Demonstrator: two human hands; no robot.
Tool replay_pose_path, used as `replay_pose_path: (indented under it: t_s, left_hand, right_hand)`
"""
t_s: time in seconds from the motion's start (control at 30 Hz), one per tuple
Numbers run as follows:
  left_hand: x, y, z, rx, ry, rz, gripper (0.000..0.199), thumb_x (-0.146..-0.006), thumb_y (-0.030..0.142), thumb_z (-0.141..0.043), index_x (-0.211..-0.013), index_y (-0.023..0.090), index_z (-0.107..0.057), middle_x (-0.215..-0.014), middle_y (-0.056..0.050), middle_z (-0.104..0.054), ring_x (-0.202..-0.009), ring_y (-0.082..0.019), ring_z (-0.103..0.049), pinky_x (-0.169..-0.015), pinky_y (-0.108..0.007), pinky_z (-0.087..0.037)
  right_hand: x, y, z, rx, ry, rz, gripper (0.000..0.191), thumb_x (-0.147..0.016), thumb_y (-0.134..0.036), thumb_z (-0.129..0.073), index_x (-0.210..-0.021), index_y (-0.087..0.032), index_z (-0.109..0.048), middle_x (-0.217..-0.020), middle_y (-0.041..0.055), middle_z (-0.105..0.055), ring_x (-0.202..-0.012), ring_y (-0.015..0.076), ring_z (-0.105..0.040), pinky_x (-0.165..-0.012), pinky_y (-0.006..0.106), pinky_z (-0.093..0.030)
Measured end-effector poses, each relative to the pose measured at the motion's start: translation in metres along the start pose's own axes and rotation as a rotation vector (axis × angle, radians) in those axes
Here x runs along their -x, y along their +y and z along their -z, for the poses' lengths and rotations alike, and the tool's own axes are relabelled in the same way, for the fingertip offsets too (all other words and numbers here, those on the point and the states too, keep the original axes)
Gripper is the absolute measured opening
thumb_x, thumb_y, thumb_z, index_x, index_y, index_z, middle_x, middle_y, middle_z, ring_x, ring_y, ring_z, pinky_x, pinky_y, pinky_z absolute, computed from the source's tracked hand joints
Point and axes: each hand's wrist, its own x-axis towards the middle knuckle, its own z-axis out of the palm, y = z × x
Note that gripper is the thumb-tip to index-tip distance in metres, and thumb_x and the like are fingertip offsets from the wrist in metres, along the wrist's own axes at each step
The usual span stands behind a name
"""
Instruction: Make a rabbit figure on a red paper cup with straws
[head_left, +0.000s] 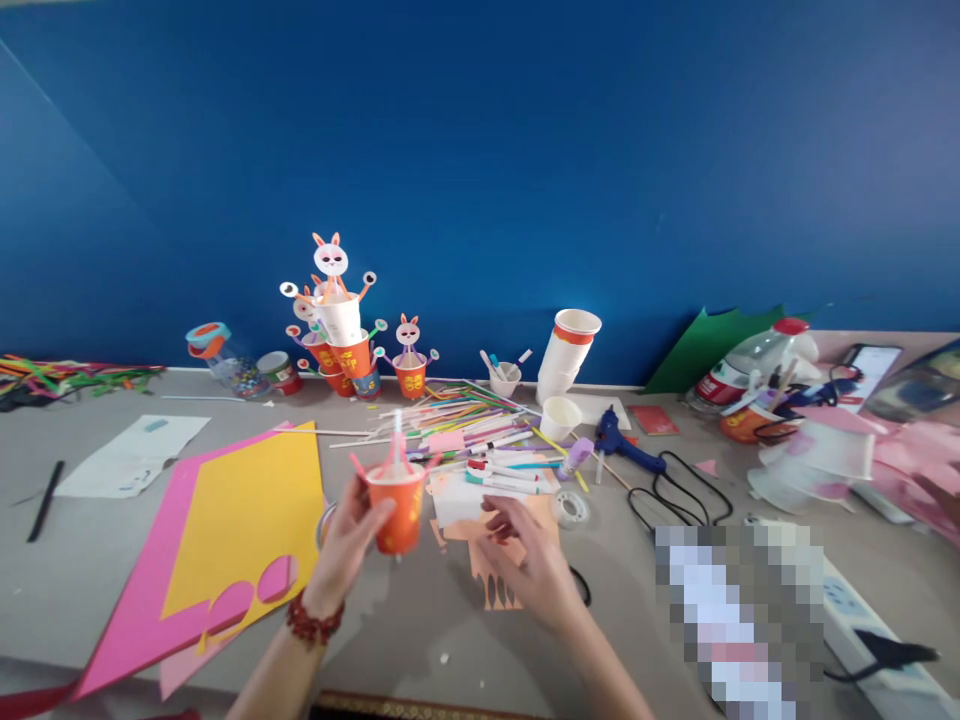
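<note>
My left hand (351, 540), with a red beaded bracelet at its wrist, is closed around a red paper cup (397, 515). Gold markings show on the cup, and pink and white straws (395, 450) stick up and out of it. To the right, my right hand (529, 560) is apart from the cup, fingers loosely bent and spread, with nothing seen in it. Beneath it lie peach paper scraps (491, 592) with cut-out shapes and a white sheet (454, 500). Several markers (510, 478) and a tape roll (572, 508) are close by.
Rabbit-faced cup figures (349, 350) stand by the blue wall. Straws (450, 415) cover the table's middle. Yellow card (255, 500) on pink card (142, 590) lies left. At right are a glue gun (626, 445) with its cable, a bottle (750, 365) and a power strip (877, 630).
</note>
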Motion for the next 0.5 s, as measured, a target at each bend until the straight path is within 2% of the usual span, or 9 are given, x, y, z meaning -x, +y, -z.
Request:
replay_pose_path:
  t_s: [0.1,0.17,0.23,0.33,0.5]
  left_hand:
    - [-0.024,0.009,0.033,-0.174,0.245,-0.044,0.054,-0.076,0.053,-0.073,-0.116,0.020,-0.057,-0.112,-0.009,-0.067,-0.099,-0.026,-0.066,-0.075,-0.031,-0.058]
    - [-0.035,0.013,0.049,-0.270,0.325,-0.061,0.063,-0.071,0.054,-0.077,-0.119,0.020,-0.055,-0.109,-0.007,-0.066,-0.094,-0.023,-0.066,-0.070,-0.029,-0.057]
    - [-0.040,0.015,0.058,-0.298,0.324,-0.045,0.067,-0.069,0.055,-0.078,-0.121,0.020,-0.053,-0.108,-0.006,-0.066,-0.094,-0.023,-0.066,-0.070,-0.028,-0.056]
    - [-0.040,0.013,0.057,-0.247,0.277,-0.066,0.061,-0.073,0.055,-0.075,-0.120,0.020,-0.054,-0.112,-0.007,-0.065,-0.098,-0.023,-0.064,-0.073,-0.027,-0.056]
    - [-0.040,0.003,0.053,-0.234,0.261,-0.068,0.059,-0.075,0.054,-0.075,-0.120,0.021,-0.055,-0.112,-0.006,-0.066,-0.097,-0.022,-0.064,-0.071,-0.026,-0.055]
  right_hand:
    - [0.005,0.017,0.020,0.271,0.148,-0.038,0.022,-0.094,-0.033,-0.053,-0.112,-0.022,-0.061,-0.105,0.0087,-0.069,-0.083,0.0213,-0.069,-0.075,0.032,-0.057]
    - [0.012,0.027,0.032,0.376,0.165,-0.064,0.019,-0.095,-0.032,-0.050,-0.104,-0.022,-0.063,-0.102,0.0081,-0.071,-0.080,0.0215,-0.070,-0.070,0.032,-0.056]
    - [0.022,0.034,0.038,0.462,0.162,-0.080,0.017,-0.095,-0.030,-0.049,-0.099,-0.023,-0.064,-0.102,0.0085,-0.071,-0.087,0.0241,-0.070,-0.073,0.034,-0.056]
    - [0.037,0.037,0.041,0.547,0.130,-0.078,0.013,-0.093,-0.025,-0.052,-0.097,-0.023,-0.064,-0.102,0.0095,-0.071,-0.097,0.0281,-0.067,-0.082,0.039,-0.055]
    - [0.053,0.035,0.039,0.575,0.020,-0.056,0.012,-0.090,-0.018,-0.056,-0.098,-0.024,-0.064,-0.105,0.0087,-0.068,-0.096,0.0274,-0.064,-0.084,0.041,-0.053]
